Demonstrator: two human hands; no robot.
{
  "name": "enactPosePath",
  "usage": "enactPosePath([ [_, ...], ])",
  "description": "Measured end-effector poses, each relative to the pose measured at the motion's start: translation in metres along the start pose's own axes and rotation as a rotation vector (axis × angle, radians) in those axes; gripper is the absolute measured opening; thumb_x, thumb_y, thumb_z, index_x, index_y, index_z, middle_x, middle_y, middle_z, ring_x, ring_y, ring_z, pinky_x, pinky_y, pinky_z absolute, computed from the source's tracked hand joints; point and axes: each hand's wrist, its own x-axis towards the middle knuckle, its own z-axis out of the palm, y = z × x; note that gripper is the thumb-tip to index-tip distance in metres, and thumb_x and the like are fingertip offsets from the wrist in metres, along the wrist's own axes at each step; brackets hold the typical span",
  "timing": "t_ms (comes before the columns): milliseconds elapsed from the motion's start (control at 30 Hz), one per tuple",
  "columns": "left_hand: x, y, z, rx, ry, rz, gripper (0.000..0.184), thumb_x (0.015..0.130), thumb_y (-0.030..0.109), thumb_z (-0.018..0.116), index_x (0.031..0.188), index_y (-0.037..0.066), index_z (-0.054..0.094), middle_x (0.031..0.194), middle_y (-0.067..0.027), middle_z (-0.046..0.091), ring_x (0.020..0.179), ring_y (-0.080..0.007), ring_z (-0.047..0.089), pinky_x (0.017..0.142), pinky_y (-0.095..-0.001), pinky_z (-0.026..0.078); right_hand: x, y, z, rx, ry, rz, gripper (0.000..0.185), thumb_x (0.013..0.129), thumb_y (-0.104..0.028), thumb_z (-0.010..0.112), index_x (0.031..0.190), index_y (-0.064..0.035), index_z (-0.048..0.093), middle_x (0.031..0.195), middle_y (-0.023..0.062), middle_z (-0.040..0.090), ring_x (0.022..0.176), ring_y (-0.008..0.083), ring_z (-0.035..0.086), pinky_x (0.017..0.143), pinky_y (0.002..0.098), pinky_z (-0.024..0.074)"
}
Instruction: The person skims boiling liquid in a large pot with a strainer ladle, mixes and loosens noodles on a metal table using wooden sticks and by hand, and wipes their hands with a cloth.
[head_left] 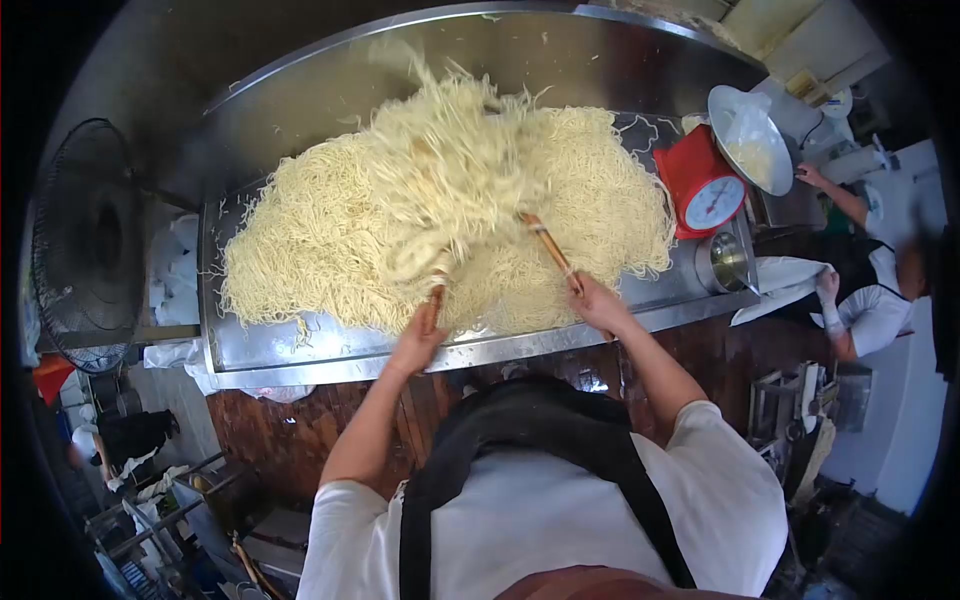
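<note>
- My left grip [418, 342] is closed around the left stick [436, 296]; my right grip [598, 303] is closed around the right stick [546, 242].
- The noodles [300, 235] lie heaped on the metal counter [330, 368], one clump blurred at the stick ends.
- They look soft and tangly, probably heavy together; I'd hold the sticks by their near ends.

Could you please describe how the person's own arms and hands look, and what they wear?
The white short sleeves end near the elbows, and the forearms are uncovered. The left hand and the right hand are bare: no glove or wristband shows.
</note>
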Motion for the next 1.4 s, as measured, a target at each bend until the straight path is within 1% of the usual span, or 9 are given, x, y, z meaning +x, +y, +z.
enactPosePath([
  [133,0.089,0.098,-0.01,-0.387,-0.282,-0.738,0.053,0.086,0.008,0.062,0.135,0.002,0.041,0.068,-0.0045,0.055,0.043,-0.015,0.051,0.041,-0.0329,0.042,0.047,-0.055,0.031,0.212,-0.003,0.035,0.028,0.09,-0.02,0.055,0.111,-0.0009,0.051,0.089,0.0199,0.061,0.08,0.0348,0.062,0.071,0.0421,0.0494],
  [233,0.107,0.157,-0.067,-0.589,-0.161,-0.665,0.053,0.088,0.006,0.063,0.136,0.007,0.04,0.063,0.0002,0.047,0.039,-0.0079,0.04,0.036,-0.0263,0.034,0.037,-0.174,-0.027,0.183,0.061,-0.115,0.031,0.09,-0.021,0.057,0.112,-0.0008,0.051,0.092,0.0189,0.062,0.081,0.0312,0.062,0.072,0.04,0.0496],
  [367,0.033,0.123,-0.134,-0.057,-0.247,-0.78,0.059,0.085,0.01,0.066,0.137,0.003,0.041,0.078,-0.0039,0.055,0.056,-0.0135,0.051,0.049,-0.029,0.042,0.02,-0.052,-0.063,-0.184,0.153,-0.298,0.039,0.085,-0.017,0.062,0.117,0.0009,0.051,0.108,0.0225,0.063,0.1,0.0374,0.062,0.086,0.0453,0.0485],
  [567,-0.021,0.242,-0.281,0.024,-0.601,-1.169,0.044,0.077,0.008,0.069,0.119,0.006,0.058,0.074,-0.0039,0.056,0.053,-0.0128,0.051,0.049,-0.0304,0.041,-0.191,-0.045,-0.273,-0.464,-0.178,0.493,0.035,0.075,-0.015,0.07,0.108,-0.0064,0.06,0.09,0.018,0.064,0.091,0.0391,0.063,0.079,0.0437,0.0486],
  [867,0.121,0.101,0.014,0.183,-0.413,-0.416,0.054,0.084,0.024,0.066,0.127,-0.003,0.048,0.115,-0.0293,0.061,0.109,-0.0424,0.059,0.094,-0.0427,0.045,0.067,0.142,-0.075,0.213,0.113,0.081,0.037,0.088,-0.02,0.057,0.118,0.0002,0.053,0.091,0.0146,0.063,0.088,0.027,0.062,0.08,0.0387,0.0496],
  [1100,0.131,0.108,0.043,-0.239,-0.484,-0.671,0.045,0.085,0.018,0.068,0.122,0.0,0.051,0.087,-0.0095,0.057,0.073,-0.0181,0.056,0.066,-0.034,0.049,-0.005,0.086,-0.044,0.282,0.307,0.103,0.023,0.088,-0.018,0.058,0.104,-0.0022,0.052,0.078,0.005,0.055,0.066,0.0154,0.055,0.062,0.0347,0.0469],
  [1133,0.109,0.074,0.074,-0.213,-0.325,-0.371,0.044,0.086,0.018,0.067,0.124,0.003,0.05,0.074,-0.0048,0.052,0.059,-0.0146,0.051,0.052,-0.0314,0.042,-0.012,0.1,-0.028,0.233,0.34,0.108,0.023,0.088,-0.018,0.058,0.104,-0.0021,0.053,0.078,0.0055,0.055,0.067,0.0148,0.055,0.062,0.0342,0.0469],
  [1300,0.184,0.178,0.063,-0.463,-0.324,-0.664,0.043,0.086,0.015,0.066,0.124,0.001,0.05,0.068,-0.0022,0.055,0.047,-0.0111,0.047,0.044,-0.0283,0.04,0.018,-0.028,-0.052,0.6,0.088,0.31,0.023,0.087,-0.016,0.06,0.103,-0.0004,0.052,0.08,0.0172,0.06,0.077,0.0338,0.063,0.07,0.042,0.0491],
  [1400,0.16,0.181,-0.011,-0.463,-0.315,-0.642,0.049,0.087,0.014,0.064,0.13,0.004,0.044,0.062,0.0003,0.047,0.043,-0.0103,0.043,0.038,-0.0274,0.035,0.005,-0.061,-0.069,0.208,0.346,-0.019,0.02,0.088,-0.014,0.057,0.102,-0.0024,0.049,0.083,0.019,0.06,0.077,0.0346,0.062,0.067,0.0431,0.0484],
])
